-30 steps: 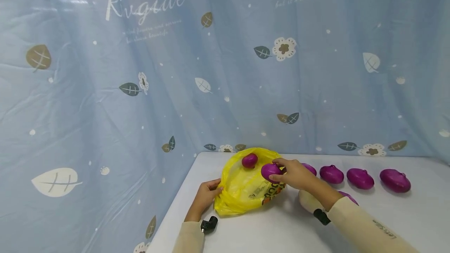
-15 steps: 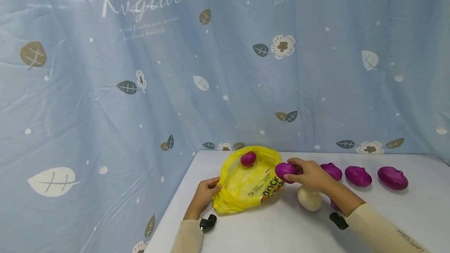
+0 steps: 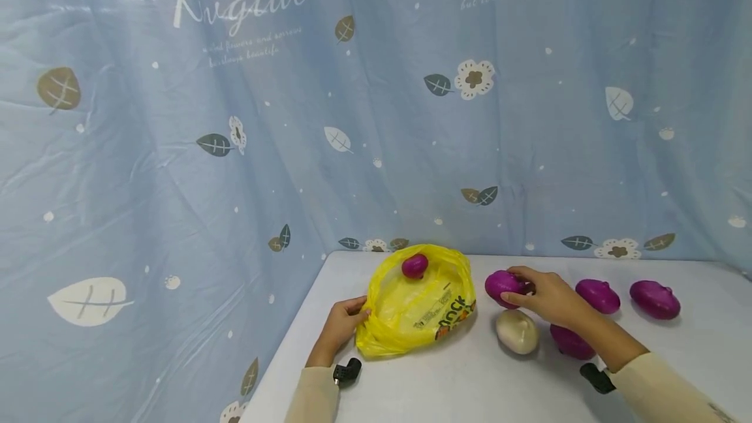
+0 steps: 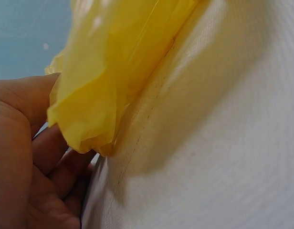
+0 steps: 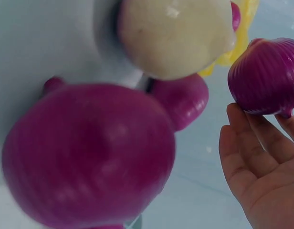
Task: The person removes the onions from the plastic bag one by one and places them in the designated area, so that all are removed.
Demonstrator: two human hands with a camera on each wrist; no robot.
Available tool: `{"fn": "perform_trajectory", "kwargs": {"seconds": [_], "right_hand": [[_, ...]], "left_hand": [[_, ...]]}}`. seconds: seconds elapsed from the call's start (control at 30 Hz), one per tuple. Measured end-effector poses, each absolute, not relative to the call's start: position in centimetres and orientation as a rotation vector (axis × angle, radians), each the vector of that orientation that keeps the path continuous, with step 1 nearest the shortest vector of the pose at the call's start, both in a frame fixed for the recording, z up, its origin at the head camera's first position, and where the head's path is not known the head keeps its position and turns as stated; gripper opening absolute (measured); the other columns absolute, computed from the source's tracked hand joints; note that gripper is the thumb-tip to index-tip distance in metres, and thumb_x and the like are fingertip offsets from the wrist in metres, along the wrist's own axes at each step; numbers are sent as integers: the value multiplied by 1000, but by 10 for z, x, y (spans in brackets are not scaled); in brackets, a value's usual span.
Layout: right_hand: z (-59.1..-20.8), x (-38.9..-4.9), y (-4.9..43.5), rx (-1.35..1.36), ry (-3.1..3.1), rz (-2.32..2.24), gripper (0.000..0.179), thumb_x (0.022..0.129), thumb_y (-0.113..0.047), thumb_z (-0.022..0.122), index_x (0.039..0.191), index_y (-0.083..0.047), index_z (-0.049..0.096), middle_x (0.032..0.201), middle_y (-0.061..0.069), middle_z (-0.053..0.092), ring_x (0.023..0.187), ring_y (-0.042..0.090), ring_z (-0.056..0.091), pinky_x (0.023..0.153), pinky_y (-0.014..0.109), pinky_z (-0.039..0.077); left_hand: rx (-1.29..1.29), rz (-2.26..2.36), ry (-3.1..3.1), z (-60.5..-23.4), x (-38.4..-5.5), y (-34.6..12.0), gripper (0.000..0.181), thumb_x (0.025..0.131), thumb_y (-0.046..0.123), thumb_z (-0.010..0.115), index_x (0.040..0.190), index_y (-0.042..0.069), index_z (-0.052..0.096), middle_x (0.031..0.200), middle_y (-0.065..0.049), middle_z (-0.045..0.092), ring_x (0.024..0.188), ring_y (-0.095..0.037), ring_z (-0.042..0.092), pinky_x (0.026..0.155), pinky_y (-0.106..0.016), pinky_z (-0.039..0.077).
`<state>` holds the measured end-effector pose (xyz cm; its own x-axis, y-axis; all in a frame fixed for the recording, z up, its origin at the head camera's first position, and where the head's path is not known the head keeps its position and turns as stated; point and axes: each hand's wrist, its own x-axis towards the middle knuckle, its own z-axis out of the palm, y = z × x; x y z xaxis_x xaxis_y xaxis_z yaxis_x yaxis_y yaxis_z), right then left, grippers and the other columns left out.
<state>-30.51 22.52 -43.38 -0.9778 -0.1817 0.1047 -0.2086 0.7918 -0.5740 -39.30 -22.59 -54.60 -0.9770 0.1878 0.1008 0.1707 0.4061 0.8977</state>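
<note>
In the head view, my left hand [image 3: 339, 330] pinches the left edge of a yellow plastic bag [image 3: 405, 305] whose mouth gapes toward me. The left wrist view has the bag's crumpled corner [image 4: 92, 105] between thumb and fingers. One purple onion [image 3: 414, 266] shows at the bag's mouth. To the right of the bag, my right hand [image 3: 549, 296] holds another purple onion [image 3: 501, 288] between thumb and fingertips; in the right wrist view this onion [image 5: 266, 76] is raised off the table. A white onion [image 3: 517, 331] lies just below it in the head view.
A purple onion [image 3: 571, 343] lies beside the white one, partly under my right forearm. Two more purple onions [image 3: 655, 299] sit farther right on the white table [image 3: 446, 384]. The right wrist view shows another purple onion [image 5: 183, 102] behind the white one. A blue patterned curtain [image 3: 382, 116] stands behind.
My right hand has moved right, away from the bag's mouth, with the purple onion in it. The white onion has come into fuller view. My left hand stays on the bag.
</note>
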Motion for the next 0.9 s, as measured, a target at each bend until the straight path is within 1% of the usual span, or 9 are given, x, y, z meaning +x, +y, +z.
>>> {"fn": "perform_trajectory", "kwargs": {"seconds": [0.07, 0.27, 0.33, 0.57, 0.73, 0.9], "right_hand": [[-435, -304, 230, 319, -2920, 966, 81, 85, -59, 65, 140, -3, 47, 121, 20, 62, 105, 38, 60, 81, 54, 54], [-440, -293, 250, 276, -2890, 1000, 83, 87, -60, 62, 141, -1, 45, 123, 23, 61, 108, 39, 60, 83, 55, 53], [-440, -287, 258, 251, -2898, 999, 82, 88, -59, 62, 142, 0, 43, 124, 25, 59, 108, 42, 59, 82, 56, 53], [-438, -276, 284, 164, -2918, 910, 82, 88, -60, 60, 141, 0, 43, 121, 31, 58, 105, 46, 58, 76, 59, 53], [-438, -270, 304, 124, -2916, 894, 84, 89, -59, 60, 142, 3, 41, 127, 38, 51, 109, 54, 54, 75, 60, 53], [-441, -263, 319, 102, -2929, 898, 84, 89, -58, 60, 141, 5, 41, 127, 38, 51, 107, 53, 55, 72, 59, 54]], "left_hand": [[337, 1679, 2625, -545, -393, -227, 39, 90, 20, 71, 127, 8, 65, 118, -5, 68, 112, -23, 59, 94, -37, 50], [352, 1702, 2594, -545, -393, -227, 40, 90, 19, 71, 127, 6, 65, 118, -7, 68, 110, -24, 60, 92, -36, 51], [340, 1701, 2582, -547, -393, -226, 40, 90, 20, 72, 127, 8, 65, 117, -6, 68, 110, -22, 60, 93, -34, 51], [343, 1705, 2592, -550, -395, -226, 39, 90, 19, 71, 127, 8, 66, 118, -6, 68, 111, -24, 59, 95, -39, 50], [345, 1706, 2601, -547, -395, -225, 39, 90, 20, 71, 127, 8, 65, 119, -6, 67, 113, -24, 59, 96, -39, 49], [336, 1696, 2602, -545, -392, -224, 39, 90, 20, 71, 127, 8, 66, 118, -5, 68, 112, -24, 59, 96, -39, 49]]}}
